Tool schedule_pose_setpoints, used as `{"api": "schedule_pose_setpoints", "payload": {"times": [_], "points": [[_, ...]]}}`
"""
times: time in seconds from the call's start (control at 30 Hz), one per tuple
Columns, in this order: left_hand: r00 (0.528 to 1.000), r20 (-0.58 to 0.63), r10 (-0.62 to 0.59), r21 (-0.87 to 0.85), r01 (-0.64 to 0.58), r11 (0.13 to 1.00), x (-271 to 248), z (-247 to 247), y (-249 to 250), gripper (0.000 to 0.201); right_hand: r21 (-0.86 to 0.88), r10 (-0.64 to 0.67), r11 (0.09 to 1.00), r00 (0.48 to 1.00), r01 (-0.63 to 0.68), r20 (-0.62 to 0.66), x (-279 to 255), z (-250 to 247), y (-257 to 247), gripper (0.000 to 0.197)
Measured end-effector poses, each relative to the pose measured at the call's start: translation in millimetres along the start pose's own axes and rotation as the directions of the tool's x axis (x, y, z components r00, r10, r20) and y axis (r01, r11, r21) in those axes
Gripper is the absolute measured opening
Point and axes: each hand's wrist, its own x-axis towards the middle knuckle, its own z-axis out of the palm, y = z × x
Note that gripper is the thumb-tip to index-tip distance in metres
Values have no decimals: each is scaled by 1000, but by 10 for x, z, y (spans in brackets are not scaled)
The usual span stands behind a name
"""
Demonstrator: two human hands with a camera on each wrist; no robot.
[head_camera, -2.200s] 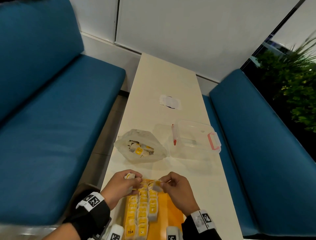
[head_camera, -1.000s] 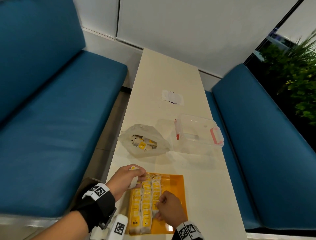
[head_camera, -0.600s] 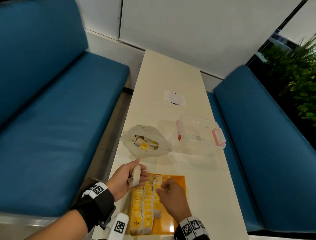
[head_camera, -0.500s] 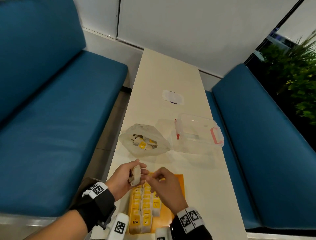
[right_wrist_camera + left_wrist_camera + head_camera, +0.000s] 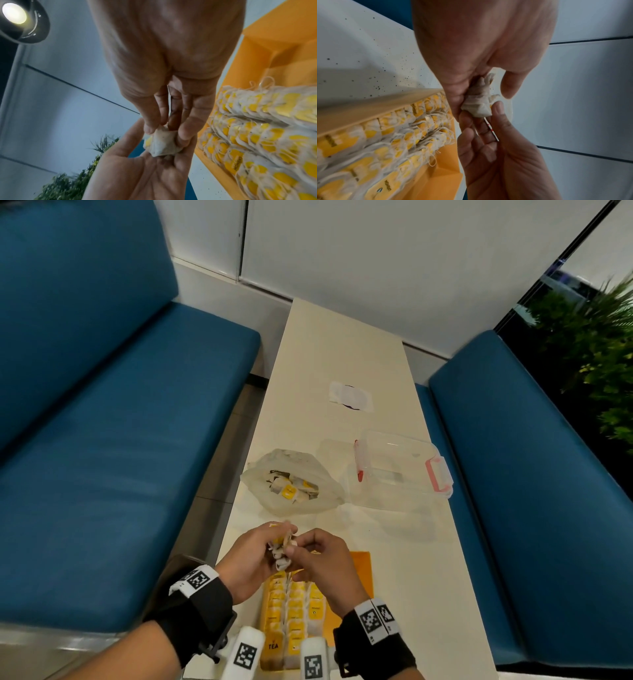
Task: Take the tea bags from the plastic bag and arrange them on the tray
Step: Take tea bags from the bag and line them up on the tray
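Pale tea bag (image 5: 281, 553), both hands (image 5: 287, 563) pinching

The person's forearms are bare up to the wrists. Each wrist wears a broad black band (image 5: 198, 607) of fabric-like material, with a dark plastic bracket and clip showing at the left one's lower edge. A white tag (image 5: 195, 580) printed with black square fiducial patterns wraps the top of the left band; the right band (image 5: 373, 642) carries a similar white tag (image 5: 376, 619) showing two such patterns side by side. Two white blocks (image 5: 245, 652), each with a black square code, jut out below the wrists. The left hand (image 5: 248, 563) and right hand (image 5: 325, 566) are bare, without rings or gloves.
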Motion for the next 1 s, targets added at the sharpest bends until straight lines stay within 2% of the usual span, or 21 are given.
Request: {"api": "schedule_pose_setpoints", "payload": {"times": [0.13,0.3,0.37,0.47,0.53,0.77,1.0], "points": [[999,-24,27,38,-26,999,46,-49,-54,26,81,21,997,1000,-21,-5,6,-70,44,14],[996,-78,49,35,-47,998,48,-33,-36,22,20,-12,1000,994,14,-111,47,-166,96,7],[998,-36,59,82,-56,995,34,-37,-25,22,8,-45,999,990,46,-137,44,-207,84,5],[995,91,42,190,-59,980,9,-47,-42,22,17,-92,995,982,96,-165,30,-245,62,7],[991,114,64,275,-93,957,10,-54,-71,17,37,-106,993,980,114,-169,25,-252,51,9],[980,86,178,495,-197,846,55,-115,-96,10,-123,-179,979,975,163,-132,79,-308,69,7],[971,2,239,567,-198,800,89,-181,-64,6,14,-139,990,982,142,-124,57,-454,96,5]]}}
